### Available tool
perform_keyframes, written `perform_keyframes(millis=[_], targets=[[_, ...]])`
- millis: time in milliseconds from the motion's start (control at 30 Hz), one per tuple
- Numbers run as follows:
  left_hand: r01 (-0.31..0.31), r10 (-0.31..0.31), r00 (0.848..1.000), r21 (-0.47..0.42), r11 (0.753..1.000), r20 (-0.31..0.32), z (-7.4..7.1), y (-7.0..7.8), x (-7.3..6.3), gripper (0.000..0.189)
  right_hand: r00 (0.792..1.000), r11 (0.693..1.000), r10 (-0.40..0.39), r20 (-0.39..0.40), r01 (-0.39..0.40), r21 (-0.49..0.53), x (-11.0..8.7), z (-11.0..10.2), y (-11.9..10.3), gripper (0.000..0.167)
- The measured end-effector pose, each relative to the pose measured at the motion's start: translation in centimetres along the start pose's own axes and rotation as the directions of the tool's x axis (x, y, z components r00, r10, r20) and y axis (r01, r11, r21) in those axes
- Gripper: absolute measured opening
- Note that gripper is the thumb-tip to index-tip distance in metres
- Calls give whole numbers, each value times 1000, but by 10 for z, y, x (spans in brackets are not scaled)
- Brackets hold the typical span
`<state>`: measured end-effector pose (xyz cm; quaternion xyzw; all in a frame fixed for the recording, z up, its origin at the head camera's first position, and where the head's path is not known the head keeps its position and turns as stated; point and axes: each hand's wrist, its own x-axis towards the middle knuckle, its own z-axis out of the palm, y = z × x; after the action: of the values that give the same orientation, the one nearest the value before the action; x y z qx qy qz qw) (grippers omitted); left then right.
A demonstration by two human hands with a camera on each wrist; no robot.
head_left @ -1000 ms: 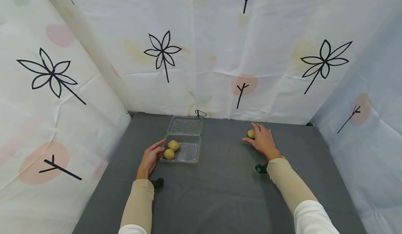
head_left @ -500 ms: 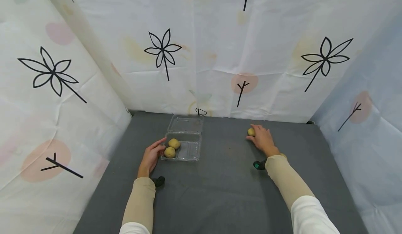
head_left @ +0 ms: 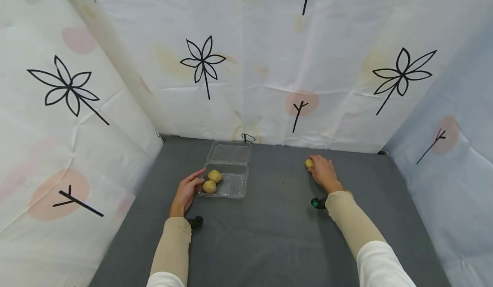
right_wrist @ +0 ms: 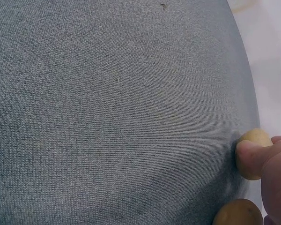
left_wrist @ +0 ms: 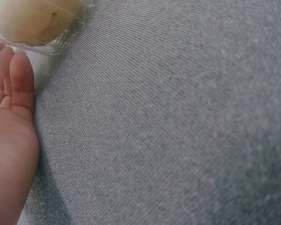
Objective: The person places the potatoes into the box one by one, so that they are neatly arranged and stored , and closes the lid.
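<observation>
At the far right of the table my right hand [head_left: 323,173] grips a small potato [head_left: 309,163]. In the right wrist view the thumb lies across that potato [right_wrist: 253,168], and a second potato [right_wrist: 239,213] sits close by, mostly covered by my wrist in the head view. My left hand [head_left: 186,192], fingers extended, rests at the left side of an open clear plastic clamshell box [head_left: 235,186]. Two potatoes, a rear one [head_left: 215,176] and a front one [head_left: 209,187], lie in its left half. Left fingertips [left_wrist: 22,70] reach the box's rim in the left wrist view.
The box's lid [head_left: 230,152] lies folded back toward the rear curtain [head_left: 265,120]. Patterned cloth walls enclose the grey table [head_left: 262,235] at the back and both sides. Dark wrist cameras [head_left: 318,203] stick out from the wrists.
My right thumb and fingers have closed in on the potato at the far right. The left hand stays by the box. The head view has shifted slightly.
</observation>
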<state>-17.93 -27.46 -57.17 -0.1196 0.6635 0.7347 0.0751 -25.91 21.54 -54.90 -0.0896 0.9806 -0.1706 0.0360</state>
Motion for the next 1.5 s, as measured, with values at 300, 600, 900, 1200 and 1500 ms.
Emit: perform_keyframes(millis=[300,600,900,1200,1500], targets=[[11,-11,1000,17,1000,2,0,2,0,46,998,999,-22,-55,24,29,-1,-2,-1,48],[-12,14,999,41,999,-30,-6,-15,11,45,996,994,-30,-87,38,97,-5,0,-7,49],[-26,29,999,59,998,-40,-5,-20,14,44,984,990,-78,-158,95,108,-5,0,-10,51],[-30,32,999,51,998,-37,-5,-19,11,44,977,974,-75,-198,114,196,-8,1,-22,51],[-29,31,999,65,997,-37,-6,-22,13,45,967,943,-133,-220,191,273,-14,3,-41,46]])
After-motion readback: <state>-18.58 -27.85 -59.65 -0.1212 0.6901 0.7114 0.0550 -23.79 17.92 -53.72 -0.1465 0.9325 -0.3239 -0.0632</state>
